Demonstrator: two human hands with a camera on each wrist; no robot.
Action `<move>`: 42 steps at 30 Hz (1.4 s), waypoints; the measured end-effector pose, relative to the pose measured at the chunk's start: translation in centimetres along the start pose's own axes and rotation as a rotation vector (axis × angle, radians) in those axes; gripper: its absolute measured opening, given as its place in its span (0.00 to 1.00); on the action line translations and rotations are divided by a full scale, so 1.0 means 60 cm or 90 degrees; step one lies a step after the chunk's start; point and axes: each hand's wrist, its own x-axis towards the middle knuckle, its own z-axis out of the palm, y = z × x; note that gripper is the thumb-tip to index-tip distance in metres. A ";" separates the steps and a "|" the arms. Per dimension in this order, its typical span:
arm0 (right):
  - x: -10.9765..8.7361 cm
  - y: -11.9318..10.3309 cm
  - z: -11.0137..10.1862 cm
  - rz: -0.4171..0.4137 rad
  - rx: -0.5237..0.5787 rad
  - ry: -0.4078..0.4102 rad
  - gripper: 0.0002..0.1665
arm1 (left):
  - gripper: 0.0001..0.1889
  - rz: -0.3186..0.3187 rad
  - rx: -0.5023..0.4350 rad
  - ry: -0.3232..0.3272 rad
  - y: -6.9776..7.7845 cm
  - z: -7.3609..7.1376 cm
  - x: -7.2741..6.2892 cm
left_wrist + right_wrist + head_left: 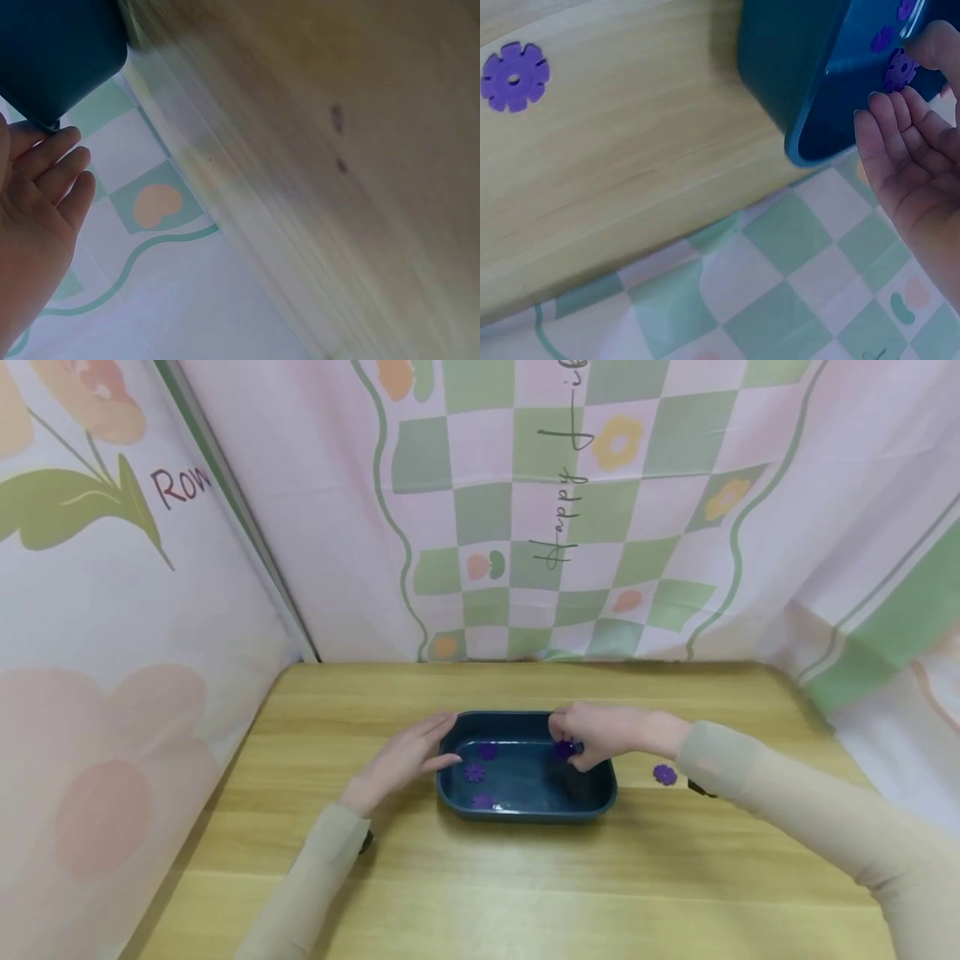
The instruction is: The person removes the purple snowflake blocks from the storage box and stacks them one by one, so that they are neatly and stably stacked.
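A dark blue rectangular basin (525, 816) stands on the wooden table. My left hand (405, 760) rests at its left end, fingers fairly straight near the corner and thumb over the rim. In the left wrist view, the left hand (41, 195) shows its fingers beside the basin's corner, with the thumb out of sight. Over the basin's right end, my right hand (600, 735) pinches a purple notched flower-shaped disc (901, 70) between thumb and fingertips. Inside the basin at the left lie purple discs (475, 772). One more purple disc (664, 774) lies on the table, right of the basin.
The wooden table (525, 893) reaches back to a hanging cloth (480, 510) with green checks. Another printed cloth (112, 652) hangs along the left side. The basin's raised walls surround the discs inside. My right forearm passes above the table near the loose disc.
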 end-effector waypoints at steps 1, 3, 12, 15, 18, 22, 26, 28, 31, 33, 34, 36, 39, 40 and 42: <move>-0.003 0.002 -0.001 0.003 -0.002 0.006 0.15 | 0.39 -0.002 -0.001 -0.002 0.000 0.000 -0.001; -0.010 0.006 -0.004 0.006 -0.008 0.017 0.15 | 0.39 -0.006 -0.003 -0.005 0.000 0.001 -0.001; -0.041 0.023 -0.010 0.026 -0.017 0.050 0.15 | 0.38 0.001 -0.006 -0.002 0.001 0.003 -0.001; -0.051 0.028 -0.008 0.024 -0.016 0.060 0.15 | 0.38 0.006 -0.003 -0.001 0.001 0.003 -0.001; -0.062 0.033 -0.006 0.019 -0.013 0.073 0.15 | 0.39 0.008 0.004 -0.002 0.001 0.004 0.000; -0.076 0.039 -0.004 0.016 -0.007 0.091 0.14 | 0.38 0.011 0.008 0.000 -0.001 0.007 0.000; -0.090 0.046 -0.001 0.017 -0.005 0.111 0.13 | 0.38 0.011 0.011 0.002 -0.002 0.009 0.000; -0.097 0.049 0.001 0.017 -0.005 0.121 0.13 | 0.38 0.016 0.012 0.006 -0.003 0.009 0.001; -0.107 0.053 0.003 0.017 -0.009 0.135 0.13 | 0.38 0.018 0.009 0.008 -0.003 0.010 0.002; -0.113 0.056 0.004 0.018 -0.006 0.142 0.13 | 0.38 0.015 0.007 0.005 -0.003 0.009 0.002; -0.116 0.057 0.005 0.020 -0.005 0.142 0.13 | 0.38 0.011 0.004 0.003 -0.002 0.009 0.003; -0.123 0.061 0.007 0.028 -0.003 0.143 0.13 | 0.38 0.009 -0.001 0.003 -0.001 0.007 0.003; -0.131 0.065 0.009 0.041 -0.007 0.141 0.13 | 0.38 0.009 -0.004 0.006 0.001 0.004 0.003; -0.133 0.066 0.010 0.044 -0.009 0.141 0.13 | 0.38 0.010 -0.005 0.008 0.001 0.003 0.003; -0.139 0.069 0.013 0.052 -0.010 0.140 0.13 | 0.38 0.012 -0.004 0.009 0.001 0.003 0.004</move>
